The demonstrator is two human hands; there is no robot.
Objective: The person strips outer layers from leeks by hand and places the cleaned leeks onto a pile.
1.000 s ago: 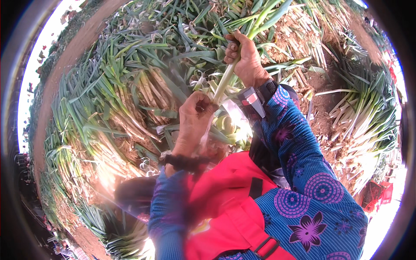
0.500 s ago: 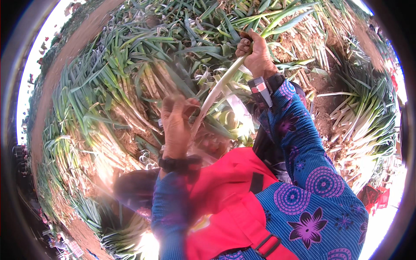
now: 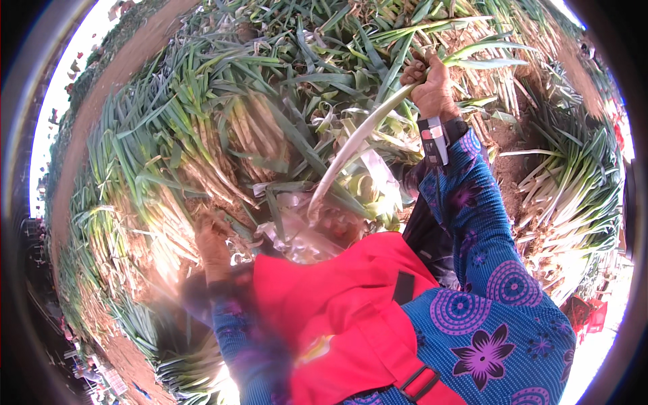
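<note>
My right hand [image 3: 432, 86] is closed around a long green onion [image 3: 354, 143] near its leafy top. The white shaft slants down to the left, its bare pale end hanging over peeled skins and scraps [image 3: 297, 236]. My left hand [image 3: 213, 244] is apart from that onion, low at the left beside the root ends of a pile of green onions [image 3: 162, 219]. It is smeared by motion and glare, so its fingers cannot be made out.
Another bundle of green onions [image 3: 223, 135] lies ahead at the left. Cleaned white-stemmed onions [image 3: 563, 196] are stacked at the right, past a strip of brown soil [image 3: 509, 162]. Loose leaves [image 3: 324, 81] cover the far middle. A red crate [image 3: 596, 316] stands at the right edge.
My left hand has left the onion's lower end and moved left and down toward the pile. My right hand, still holding the onion, has shifted slightly right.
</note>
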